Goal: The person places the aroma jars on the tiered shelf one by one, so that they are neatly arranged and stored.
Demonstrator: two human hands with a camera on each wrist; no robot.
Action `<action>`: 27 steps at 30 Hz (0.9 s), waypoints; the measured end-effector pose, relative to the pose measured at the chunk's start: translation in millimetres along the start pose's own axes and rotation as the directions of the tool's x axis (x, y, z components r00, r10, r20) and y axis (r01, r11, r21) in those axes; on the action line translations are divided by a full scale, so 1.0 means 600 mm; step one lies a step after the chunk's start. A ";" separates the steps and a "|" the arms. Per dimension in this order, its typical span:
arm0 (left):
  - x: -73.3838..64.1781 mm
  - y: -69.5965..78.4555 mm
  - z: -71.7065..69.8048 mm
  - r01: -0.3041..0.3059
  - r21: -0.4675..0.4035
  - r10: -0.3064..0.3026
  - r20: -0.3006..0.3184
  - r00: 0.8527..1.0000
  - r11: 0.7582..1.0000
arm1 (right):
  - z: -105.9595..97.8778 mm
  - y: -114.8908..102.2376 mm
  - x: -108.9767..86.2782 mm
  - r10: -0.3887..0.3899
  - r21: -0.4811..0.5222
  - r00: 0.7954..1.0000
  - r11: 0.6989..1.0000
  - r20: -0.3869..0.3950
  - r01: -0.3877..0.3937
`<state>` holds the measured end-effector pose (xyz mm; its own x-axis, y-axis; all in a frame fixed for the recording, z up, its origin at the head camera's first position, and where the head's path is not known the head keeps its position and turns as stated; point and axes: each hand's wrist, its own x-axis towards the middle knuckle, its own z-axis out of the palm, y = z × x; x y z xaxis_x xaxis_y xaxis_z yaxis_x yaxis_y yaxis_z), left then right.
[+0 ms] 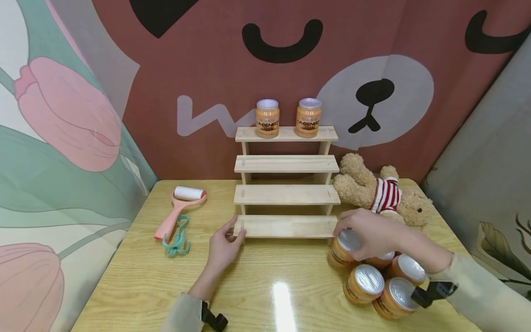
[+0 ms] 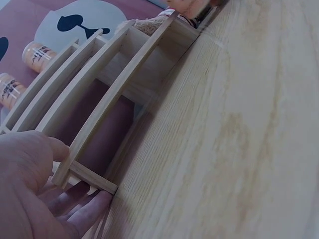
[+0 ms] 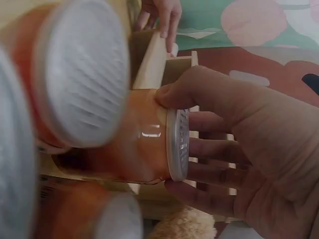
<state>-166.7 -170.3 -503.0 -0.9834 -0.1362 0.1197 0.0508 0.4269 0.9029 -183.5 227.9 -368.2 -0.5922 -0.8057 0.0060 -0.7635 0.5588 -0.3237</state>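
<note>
A four-step wooden display rack (image 1: 286, 226) stands at the back of the table, made of pale planks. My left hand (image 1: 224, 246) holds the left end of its lowest step; in the left wrist view the thumb lies by the plank (image 2: 109, 104) with fingers around the side support. On the right, my right hand (image 1: 375, 235) grips an orange jar (image 1: 342, 251) near its silver lid. The right wrist view has the thumb on one side of this jar (image 3: 134, 142), fingers on the other. Two similar jars, a left one (image 1: 267, 121) and a right one (image 1: 309, 119), stand on the top step.
Several more orange jars (image 1: 364, 285) cluster beside and below the right hand. Behind that forearm lies a teddy bear (image 1: 387, 196) in a striped shirt. At the table's left are a pink-handled lint roller (image 1: 170, 221) and a green claw-like hook (image 1: 177, 242). A printed curtain (image 1: 199, 69) hangs behind.
</note>
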 end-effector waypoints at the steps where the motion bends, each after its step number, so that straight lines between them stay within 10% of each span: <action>1: 0.000 0.000 0.000 0.002 -0.002 -0.002 0.000 1.000 1.000 | -0.006 -0.001 0.003 -0.007 0.000 1.000 1.000 -0.001 0.007; 19: -0.002 -0.005 0.008 0.022 -0.034 -0.022 -0.006 1.000 0.999 | -0.140 -0.009 0.073 -0.116 -0.033 0.993 0.993 0.009 0.116; 27: 0.004 -0.009 0.006 0.013 -0.020 -0.013 -0.002 1.000 1.000 | -0.168 -0.009 0.123 -0.137 -0.084 0.978 0.989 -0.156 0.125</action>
<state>-169.9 -169.6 -509.1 -0.9836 -0.1437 0.1089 0.0414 0.4075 0.9123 -248.8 185.2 -270.2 -0.5147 -0.8342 0.1980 -0.8506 0.4680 -0.2395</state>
